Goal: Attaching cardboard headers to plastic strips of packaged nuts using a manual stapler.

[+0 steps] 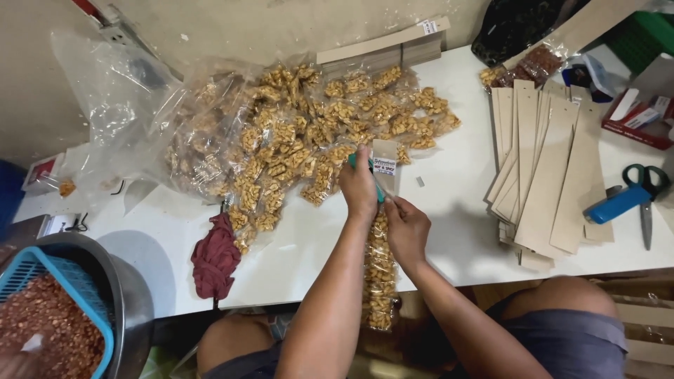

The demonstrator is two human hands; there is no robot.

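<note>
What the left hand [360,184] grips is mostly hidden: only a teal tip shows beside its closed fingers, too little to name the tool. The right hand [406,226] is closed on the top of a long strip of small nut packets [380,277], which hangs over the white table's [449,231] front edge, its lower end lost in shadow between the knees. Both forearms reach forward from below, hands meeting at the strip's cardboard header [385,165], just in front of the heap of nut packets [316,133].
</note>
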